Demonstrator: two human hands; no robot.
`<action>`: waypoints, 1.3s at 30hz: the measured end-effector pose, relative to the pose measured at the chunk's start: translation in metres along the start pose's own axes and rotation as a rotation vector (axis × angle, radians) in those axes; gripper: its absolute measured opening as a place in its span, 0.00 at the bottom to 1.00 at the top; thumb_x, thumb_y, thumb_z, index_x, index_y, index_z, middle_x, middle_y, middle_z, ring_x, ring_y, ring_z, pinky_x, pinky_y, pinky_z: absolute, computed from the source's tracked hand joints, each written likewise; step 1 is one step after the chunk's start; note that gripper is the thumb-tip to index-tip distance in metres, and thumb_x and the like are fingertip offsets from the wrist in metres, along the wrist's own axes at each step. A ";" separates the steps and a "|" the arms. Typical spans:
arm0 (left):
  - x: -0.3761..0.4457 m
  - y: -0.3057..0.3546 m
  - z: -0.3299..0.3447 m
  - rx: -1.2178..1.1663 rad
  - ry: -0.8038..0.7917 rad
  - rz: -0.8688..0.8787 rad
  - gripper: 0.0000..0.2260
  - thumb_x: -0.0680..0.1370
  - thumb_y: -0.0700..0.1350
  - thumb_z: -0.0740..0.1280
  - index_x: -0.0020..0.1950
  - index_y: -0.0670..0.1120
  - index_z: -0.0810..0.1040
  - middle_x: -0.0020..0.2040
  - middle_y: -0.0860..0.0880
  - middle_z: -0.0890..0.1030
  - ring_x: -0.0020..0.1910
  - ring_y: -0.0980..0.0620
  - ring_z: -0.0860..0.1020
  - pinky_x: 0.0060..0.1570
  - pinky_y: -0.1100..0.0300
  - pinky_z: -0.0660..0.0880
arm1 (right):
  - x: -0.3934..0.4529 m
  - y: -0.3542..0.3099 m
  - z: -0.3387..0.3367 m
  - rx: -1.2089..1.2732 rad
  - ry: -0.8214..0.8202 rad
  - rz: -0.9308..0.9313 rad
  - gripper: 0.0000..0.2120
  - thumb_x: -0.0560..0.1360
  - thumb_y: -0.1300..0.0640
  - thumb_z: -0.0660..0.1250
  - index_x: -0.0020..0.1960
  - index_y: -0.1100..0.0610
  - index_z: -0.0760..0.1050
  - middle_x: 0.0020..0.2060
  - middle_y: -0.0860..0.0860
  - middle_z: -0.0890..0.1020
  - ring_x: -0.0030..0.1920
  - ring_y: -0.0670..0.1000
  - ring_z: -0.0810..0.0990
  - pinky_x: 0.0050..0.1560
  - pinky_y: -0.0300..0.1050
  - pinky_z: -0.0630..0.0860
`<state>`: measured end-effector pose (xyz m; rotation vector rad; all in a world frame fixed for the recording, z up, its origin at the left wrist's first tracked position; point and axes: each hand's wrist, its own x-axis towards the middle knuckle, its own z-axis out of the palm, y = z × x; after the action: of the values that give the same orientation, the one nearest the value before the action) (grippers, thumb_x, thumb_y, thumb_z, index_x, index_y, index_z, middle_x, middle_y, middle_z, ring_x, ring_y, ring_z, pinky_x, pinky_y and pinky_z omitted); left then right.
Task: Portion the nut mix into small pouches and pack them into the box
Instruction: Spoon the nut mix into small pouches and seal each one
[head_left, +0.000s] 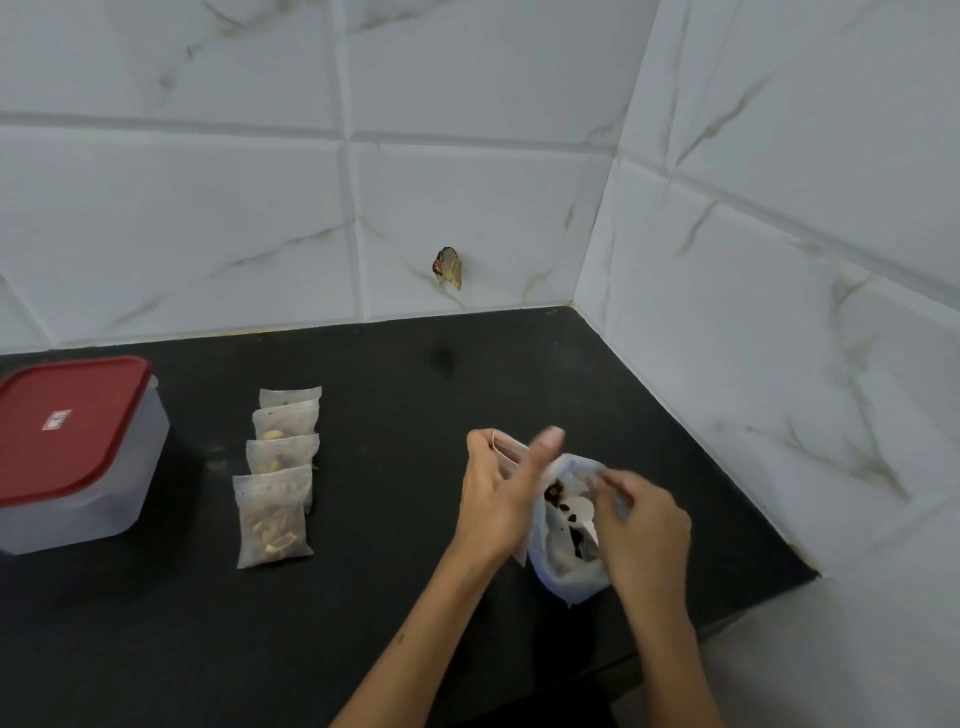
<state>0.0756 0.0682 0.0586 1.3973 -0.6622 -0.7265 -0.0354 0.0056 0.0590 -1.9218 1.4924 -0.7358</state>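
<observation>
open white nut bag (563, 566), four filled pouches (275, 478)

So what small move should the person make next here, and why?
Probably lift a pinch of nuts out of the big bag with the right hand and drop it into the small pouch that the left hand holds. Four filled pouches already lie in a row, and the box has its red lid on.

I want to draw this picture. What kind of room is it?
Probably a kitchen. A black countertop fits into a corner of white marble-look wall tiles, and a plastic food box with a red lid stands beside filled nut pouches.
</observation>
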 end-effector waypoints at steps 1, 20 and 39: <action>0.002 0.000 -0.005 -0.036 0.006 0.002 0.31 0.64 0.75 0.63 0.36 0.47 0.64 0.34 0.51 0.68 0.26 0.61 0.70 0.34 0.68 0.70 | -0.003 -0.014 -0.005 0.168 -0.018 -0.053 0.09 0.76 0.52 0.66 0.54 0.51 0.80 0.48 0.45 0.82 0.49 0.43 0.80 0.47 0.35 0.73; 0.011 0.051 -0.180 -0.171 0.284 0.092 0.16 0.79 0.51 0.60 0.55 0.40 0.78 0.49 0.48 0.84 0.51 0.56 0.81 0.54 0.65 0.74 | -0.020 -0.164 0.073 0.439 -0.498 -0.428 0.06 0.72 0.62 0.71 0.42 0.52 0.83 0.36 0.45 0.84 0.39 0.41 0.81 0.40 0.31 0.74; 0.008 0.035 -0.250 -0.203 -0.018 0.130 0.08 0.74 0.45 0.68 0.48 0.43 0.82 0.42 0.49 0.83 0.44 0.51 0.82 0.40 0.54 0.80 | -0.041 -0.173 0.112 0.736 -0.645 -0.253 0.11 0.72 0.63 0.69 0.53 0.53 0.80 0.36 0.50 0.79 0.40 0.46 0.79 0.41 0.39 0.75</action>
<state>0.2770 0.2189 0.0767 1.1523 -0.6680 -0.6841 0.1489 0.0922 0.1082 -1.5456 0.4867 -0.5723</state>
